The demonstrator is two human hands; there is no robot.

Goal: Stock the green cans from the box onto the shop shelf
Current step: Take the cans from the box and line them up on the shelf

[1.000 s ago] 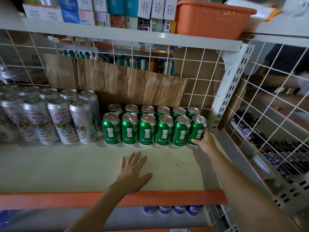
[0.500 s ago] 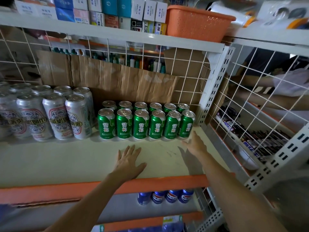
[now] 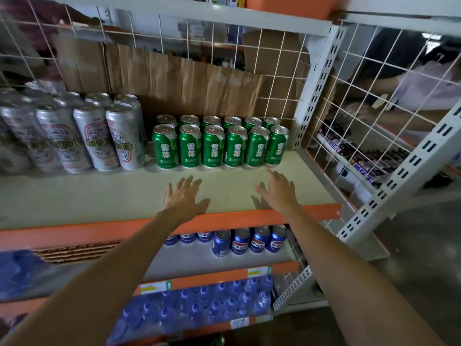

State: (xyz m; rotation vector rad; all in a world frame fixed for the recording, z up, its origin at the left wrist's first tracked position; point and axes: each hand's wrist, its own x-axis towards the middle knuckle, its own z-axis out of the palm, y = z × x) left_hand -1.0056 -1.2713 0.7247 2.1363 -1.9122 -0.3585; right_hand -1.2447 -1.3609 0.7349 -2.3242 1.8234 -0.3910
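Green cans point(image 3: 219, 146) stand in two tight rows at the back right of the shelf point(image 3: 99, 196), while left hand point(image 3: 183, 198) & right hand point(image 3: 277, 188) are empty w/ fingers spread just in front, so a careless push can tip the front row.

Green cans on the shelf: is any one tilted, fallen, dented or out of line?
Nothing stands out. The green cans stand upright in two even rows of six on the shelf, labels to the front. No dent or spill shows.
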